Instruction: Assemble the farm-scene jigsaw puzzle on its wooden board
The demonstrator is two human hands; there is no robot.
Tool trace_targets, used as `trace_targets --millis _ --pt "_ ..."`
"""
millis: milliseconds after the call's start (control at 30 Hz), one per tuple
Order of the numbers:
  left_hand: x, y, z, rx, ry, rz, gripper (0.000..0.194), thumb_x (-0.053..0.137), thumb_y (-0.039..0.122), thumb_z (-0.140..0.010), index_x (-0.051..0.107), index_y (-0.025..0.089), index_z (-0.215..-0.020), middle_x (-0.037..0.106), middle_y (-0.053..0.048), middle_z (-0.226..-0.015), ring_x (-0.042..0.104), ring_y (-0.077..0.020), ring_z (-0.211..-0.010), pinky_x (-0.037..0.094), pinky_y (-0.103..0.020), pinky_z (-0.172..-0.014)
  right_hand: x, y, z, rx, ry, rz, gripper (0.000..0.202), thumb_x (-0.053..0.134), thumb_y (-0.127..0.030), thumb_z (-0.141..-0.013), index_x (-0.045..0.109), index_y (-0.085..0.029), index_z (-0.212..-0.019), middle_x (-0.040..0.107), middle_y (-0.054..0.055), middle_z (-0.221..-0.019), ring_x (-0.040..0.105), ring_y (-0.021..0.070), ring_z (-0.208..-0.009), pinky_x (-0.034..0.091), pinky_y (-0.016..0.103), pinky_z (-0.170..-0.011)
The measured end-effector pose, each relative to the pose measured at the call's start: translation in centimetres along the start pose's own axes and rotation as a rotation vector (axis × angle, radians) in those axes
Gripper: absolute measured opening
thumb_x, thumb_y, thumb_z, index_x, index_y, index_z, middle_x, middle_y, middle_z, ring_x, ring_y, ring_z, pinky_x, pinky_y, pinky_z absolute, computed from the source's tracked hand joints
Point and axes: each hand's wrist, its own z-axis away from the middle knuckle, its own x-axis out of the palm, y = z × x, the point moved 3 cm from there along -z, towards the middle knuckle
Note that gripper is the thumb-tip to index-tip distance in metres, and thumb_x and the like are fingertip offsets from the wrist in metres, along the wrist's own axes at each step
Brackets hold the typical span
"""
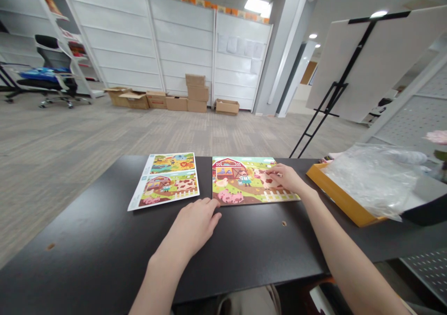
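Table (104,254): dark, smooth-topped; carries everything in hand. A loose board would probably slide on it, so steadying counts.

Yellow box (344,199): toward the table's right end, clear plastic (375,180) heaped in it. Well off the near edge, right of the working arm; best left out of the elbow's sweep.

Farm board (256,184): flat at the table's far edge, right of the middle. Printed barn, pig, cow, fence. Seams, if any, too fine to make out.

Picture sheet (167,180): beside the board, along the far edge toward the far left corner. Two scenes; the lower matches the farm. Worth checking detail against it.

Left hand (196,222): palm down on the table, fingertips at the board's near left corner. Grip loose, thumb apart, pinching nothing. Light inward pressure there should hold the board square.

Right hand (288,178): fingertips down on the printed cow (266,181). Whether the grip pinches anything, cannot tell. Straight-down pressure with the finger pads seems better than a sideways push; a raised wrist keeps the fence side visible.
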Motion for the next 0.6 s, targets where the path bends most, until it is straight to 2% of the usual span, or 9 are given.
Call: trace_targets --millis 100,167,267,333,433,600 --pt "0.1 -0.2 -0.1 -0.051 0.036 -0.038 0.022 0.05 0.029 -0.099 0.064 0.023 -0.114 0.07 -0.007 -0.111 0.068 -0.024 -0.103 0.05 -0.034 -0.085 -0.1 -0.3 0.3 0.072 -0.028 -0.061 0.024 0.058 -0.025 -0.09 0.079 -0.024 -0.101 0.071 0.007 -0.111 0.07 0.0192 -0.089 0.058 0.025 -0.069" --pt "0.1 -0.3 -0.2 -0.109 0.055 -0.057 0.019 0.049 0.028 -0.098 0.064 0.023 -0.11 0.071 -0.007 -0.109 0.069 -0.0242 -0.102 0.05 -0.033 -0.081 -0.2 -0.3 0.4 0.102 -0.055 -0.078 0.024 0.058 -0.028 -0.09 0.079 -0.024 -0.102 0.071 0.007 -0.114 0.07 0.0189 -0.089 0.057 0.024 -0.064" --pt "0.2 -0.5 -0.6 -0.192 0.08 -0.026 0.016 0.051 0.026 -0.097 0.063 0.023 -0.107 0.073 -0.006 -0.108 0.069 -0.0243 -0.103 0.049 -0.031 -0.078 -1.1 0.6 0.3 0.17 0.012 0.028 0.023 0.063 -0.031 -0.088 0.078 -0.021 -0.102 0.074 0.008 -0.11 0.071 0.021 -0.092 0.057 0.028 -0.078" --pt "0.5 -0.6 -1.0 -0.238 0.101 0.038 0.016 0.054 0.027 -0.095 0.062 0.023 -0.108 0.073 -0.007 -0.108 0.069 -0.0239 -0.103 0.048 -0.03 -0.077 -1.9 1.8 0.3 0.297 0.088 0.122 0.026 0.066 -0.032 -0.086 0.077 -0.018 -0.104 0.076 0.01 -0.104 0.072 0.0228 -0.092 0.056 0.032 -0.085" --pt "1.0 -0.4 -1.6 -0.282 0.111 0.129 0.021 0.06 0.03 -0.092 0.061 0.022 -0.111 0.073 -0.008 -0.109 0.07 -0.023 -0.098 0.048 -0.029 -0.075 -2.5 3.4 0.6 0.47 0.085 0.181 0.028 0.069 -0.034 -0.084 0.076 -0.015 -0.102 0.078 0.012 -0.096 0.073 0.0253 -0.09 0.055 0.032 -0.083" --pt "0.9 0.5 -2.1 -0.351 0.103 0.102 0.031 0.065 0.035 -0.087 0.061 0.022 -0.114 0.072 -0.01 -0.113 0.069 -0.0264 -0.102 0.049 -0.032 -0.077 -2.3 3.7 0.8 0.509 0.061 0.111 0.031 0.071 -0.046 -0.082 0.076 -0.017 -0.09 0.079 0.011 -0.093 0.074 0.0259 -0.088 0.055 0.029 -0.075"
